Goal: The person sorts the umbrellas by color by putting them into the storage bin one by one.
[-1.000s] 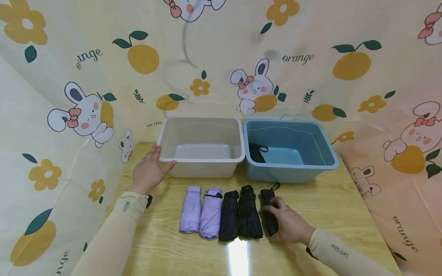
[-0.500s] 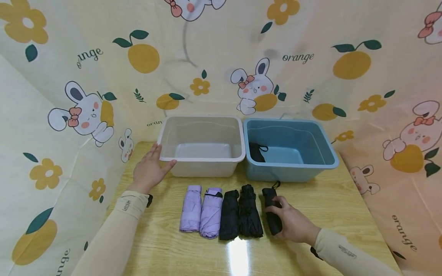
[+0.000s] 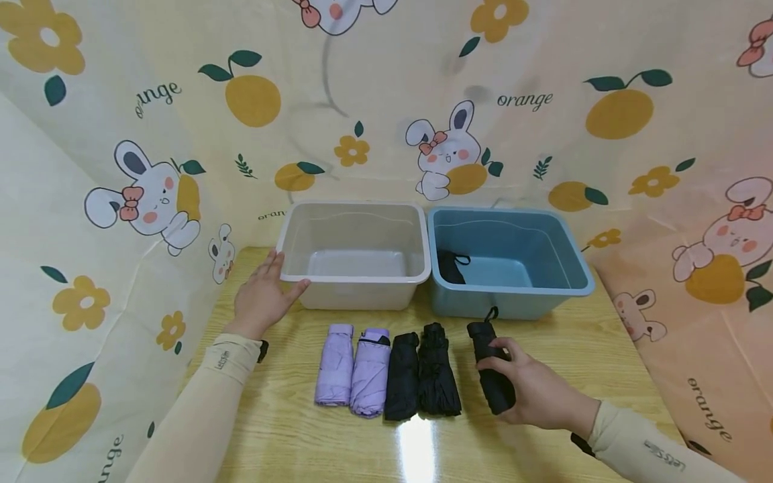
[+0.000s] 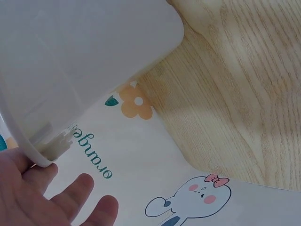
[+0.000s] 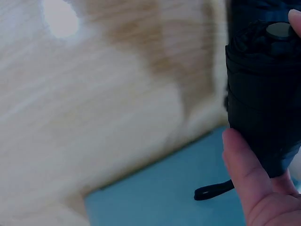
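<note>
My right hand (image 3: 537,389) grips a black folded umbrella (image 3: 498,392), thumb and fingers around its sides. Its wrist loop points toward the blue bin. In the right wrist view the umbrella's round end (image 5: 280,30) faces the camera. My left hand (image 3: 260,305) rests at the near left corner of the white bin (image 3: 356,295), with extended fingers along the side and the thumb at the front rim. To the left of the held umbrella lie two lavender folded umbrellas (image 3: 333,365) and two black folded umbrellas (image 3: 401,376), side by side in a row.
The blue bin (image 3: 507,305) stands right beside the white one at the back of the wooden table (image 3: 290,436). A black item with a loop (image 3: 449,268) lies inside its left end. A printed cloth (image 3: 374,80) hangs behind and along both sides.
My right hand has drawn the black umbrella to the right, away from the row, and its tilt has grown slightly. My left hand stays at the white bin.
</note>
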A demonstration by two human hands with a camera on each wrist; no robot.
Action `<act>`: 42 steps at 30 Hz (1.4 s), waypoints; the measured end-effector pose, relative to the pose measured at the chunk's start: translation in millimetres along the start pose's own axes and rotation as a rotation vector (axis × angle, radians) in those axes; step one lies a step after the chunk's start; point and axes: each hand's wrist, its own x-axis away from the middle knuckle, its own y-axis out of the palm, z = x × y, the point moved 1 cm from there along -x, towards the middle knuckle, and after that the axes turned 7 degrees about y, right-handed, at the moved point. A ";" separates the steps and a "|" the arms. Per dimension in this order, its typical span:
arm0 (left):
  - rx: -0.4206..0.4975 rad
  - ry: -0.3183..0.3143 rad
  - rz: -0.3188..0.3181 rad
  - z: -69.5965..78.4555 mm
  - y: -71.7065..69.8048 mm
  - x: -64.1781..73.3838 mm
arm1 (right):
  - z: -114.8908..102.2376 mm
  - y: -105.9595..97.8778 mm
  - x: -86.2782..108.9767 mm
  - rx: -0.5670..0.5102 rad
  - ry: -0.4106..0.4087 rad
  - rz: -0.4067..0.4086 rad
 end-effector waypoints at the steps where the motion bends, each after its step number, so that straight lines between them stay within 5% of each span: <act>1: 0.000 -0.001 0.000 -0.1 -0.3 0.1 | -2.5 -5.5 1.1 0.002 -0.005 0.001; 11: 0.007 -0.010 0.001 1.5 -2.3 2.4 | -22.1 -60.8 10.0 -0.019 -0.040 0.013; 23: 0.008 0.003 0.009 0.4 -0.2 1.4 | -23.1 -117.5 6.1 0.023 -0.076 0.165; 30: 0.012 0.001 0.012 0.1 -1.4 2.9 | -21.9 -148.4 -17.3 -0.041 -0.055 0.150; 42: -0.004 0.010 0.028 -2.0 1.0 0.5 | -8.9 -186.5 -72.5 0.024 0.042 0.105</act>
